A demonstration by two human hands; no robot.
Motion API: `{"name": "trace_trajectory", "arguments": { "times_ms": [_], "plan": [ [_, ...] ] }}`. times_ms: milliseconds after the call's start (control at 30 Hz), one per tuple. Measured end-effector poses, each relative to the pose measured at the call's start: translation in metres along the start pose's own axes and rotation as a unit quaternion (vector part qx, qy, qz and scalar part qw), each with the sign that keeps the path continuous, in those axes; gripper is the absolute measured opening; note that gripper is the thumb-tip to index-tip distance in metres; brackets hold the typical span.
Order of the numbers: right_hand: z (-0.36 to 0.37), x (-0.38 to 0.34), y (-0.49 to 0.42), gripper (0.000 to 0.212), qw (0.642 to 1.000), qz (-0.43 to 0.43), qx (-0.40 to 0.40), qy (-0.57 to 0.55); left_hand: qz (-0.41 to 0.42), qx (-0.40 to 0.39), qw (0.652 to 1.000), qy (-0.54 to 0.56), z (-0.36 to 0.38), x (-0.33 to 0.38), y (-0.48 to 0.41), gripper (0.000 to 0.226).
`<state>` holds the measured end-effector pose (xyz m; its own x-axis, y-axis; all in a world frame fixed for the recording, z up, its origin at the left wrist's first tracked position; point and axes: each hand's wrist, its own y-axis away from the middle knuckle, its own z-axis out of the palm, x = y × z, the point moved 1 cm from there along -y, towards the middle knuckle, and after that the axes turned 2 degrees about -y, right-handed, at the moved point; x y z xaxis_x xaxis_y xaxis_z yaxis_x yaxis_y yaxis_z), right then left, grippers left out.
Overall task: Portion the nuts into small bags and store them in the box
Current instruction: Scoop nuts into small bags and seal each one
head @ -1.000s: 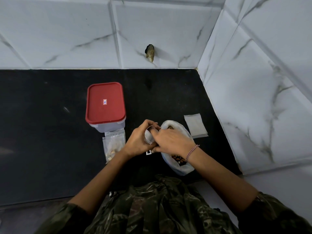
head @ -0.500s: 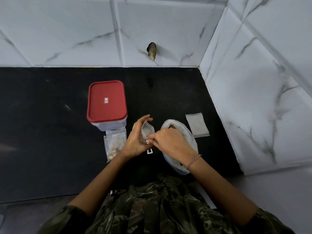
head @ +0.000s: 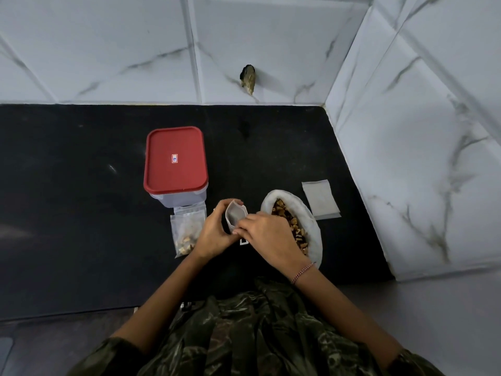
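Observation:
My left hand [head: 214, 234] grips a small clear bag [head: 234, 215] with its mouth held open, and it looks empty. My right hand [head: 267, 234] pinches the bag's near rim with its fingertips. Just right of the hands lies a large white bag of nuts [head: 294, 226], open at the top. A small bag with nuts in it [head: 187, 232] lies flat left of my left hand. Behind that stands a clear box with a red lid [head: 174, 161], closed.
Empty flat small bags [head: 320, 198] lie to the right of the nut bag, near the tiled side wall [head: 420, 158]. The black counter [head: 67, 199] stretches to the left. A dark fitting [head: 248, 78] sticks out of the back wall.
The small bag's mouth has been pulled open between both hands. My right hand has slid left off the large nut bag, so the nuts inside now show.

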<state>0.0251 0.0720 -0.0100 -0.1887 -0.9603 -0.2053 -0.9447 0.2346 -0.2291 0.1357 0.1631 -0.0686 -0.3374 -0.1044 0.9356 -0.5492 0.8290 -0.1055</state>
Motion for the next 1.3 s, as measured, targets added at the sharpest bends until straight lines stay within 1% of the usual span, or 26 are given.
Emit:
{"name": "trace_trajectory", "arguments": {
  "times_ms": [67,100,133,167,200,233,267,300,333,400,467,533,633,733,867,967,1033,1067,1200,1300],
  "plan": [
    [0.004,-0.003,0.003,0.010,1.000,-0.012,0.003,-0.015,-0.005,0.012,1.000,-0.007,0.000,-0.003,0.002,0.061],
    [0.003,-0.005,0.004,0.014,0.999,-0.006,-0.008,-0.039,-0.007,0.021,1.000,-0.003,0.000,-0.003,0.002,0.058],
    [0.000,-0.006,0.004,0.023,0.996,0.025,-0.020,-0.081,-0.008,0.032,0.999,0.001,0.000,-0.001,0.003,0.054],
    [-0.005,-0.006,0.003,0.031,0.988,0.077,-0.016,-0.134,-0.009,0.046,0.999,0.002,-0.001,0.001,0.003,0.050],
    [-0.008,-0.005,0.003,0.034,0.975,0.132,0.013,-0.180,-0.009,0.060,0.998,-0.002,-0.003,0.003,0.002,0.045],
    [-0.011,-0.001,0.004,0.031,0.960,0.184,0.052,-0.206,-0.007,0.073,0.997,-0.006,-0.004,0.005,0.002,0.043],
    [-0.010,0.004,0.003,0.025,0.950,0.221,0.085,-0.202,-0.006,0.084,0.996,-0.010,-0.005,0.006,0.003,0.042],
    [-0.007,0.010,0.002,0.021,0.951,0.239,0.096,-0.170,-0.005,0.092,0.996,-0.015,-0.007,0.006,0.004,0.042],
    [0.000,0.014,0.000,0.018,0.959,0.236,0.086,-0.133,-0.005,0.096,0.995,-0.018,-0.008,0.006,0.005,0.042],
    [0.015,0.017,-0.004,0.016,0.975,0.207,0.032,-0.074,-0.003,0.097,0.995,-0.025,-0.009,0.005,0.007,0.042],
    [0.029,0.014,-0.008,0.018,0.984,0.174,-0.016,-0.038,0.003,0.094,0.995,-0.037,-0.009,0.006,0.008,0.040],
    [0.037,0.009,-0.012,0.019,0.987,0.158,-0.036,-0.023,0.007,0.091,0.995,-0.041,-0.009,0.007,0.010,0.039],
    [0.040,0.005,-0.017,0.015,0.989,0.138,-0.059,-0.009,0.009,0.082,0.996,-0.034,-0.010,0.008,0.014,0.038],
    [0.044,0.005,-0.017,0.018,0.988,0.137,-0.066,-0.028,0.007,0.080,0.996,-0.031,-0.010,0.007,0.016,0.042],
    [0.039,0.009,-0.011,0.025,0.979,0.175,-0.041,-0.099,-0.002,0.089,0.995,-0.035,-0.008,0.008,0.019,0.047],
    [0.021,0.019,0.003,0.037,0.961,0.214,0.009,-0.173,-0.014,0.086,0.995,-0.043,-0.002,0.006,0.021,0.045],
    [0.004,0.030,0.019,0.037,0.958,0.227,0.058,-0.163,-0.026,0.080,0.995,-0.055,0.004,0.005,0.021,0.042],
    [-0.003,0.038,0.029,0.036,0.959,0.233,0.071,-0.146,-0.032,0.076,0.995,-0.060,0.007,0.005,0.021,0.041],
    [-0.021,0.065,0.073,0.034,0.953,0.269,0.071,-0.121,-0.040,0.059,0.995,-0.064,0.020,0.003,0.021,0.042],
    [-0.025,0.075,0.104,0.023,0.960,0.241,0.100,-0.104,-0.048,0.042,0.995,-0.071,0.031,0.004,0.020,0.048]
  ]
}}
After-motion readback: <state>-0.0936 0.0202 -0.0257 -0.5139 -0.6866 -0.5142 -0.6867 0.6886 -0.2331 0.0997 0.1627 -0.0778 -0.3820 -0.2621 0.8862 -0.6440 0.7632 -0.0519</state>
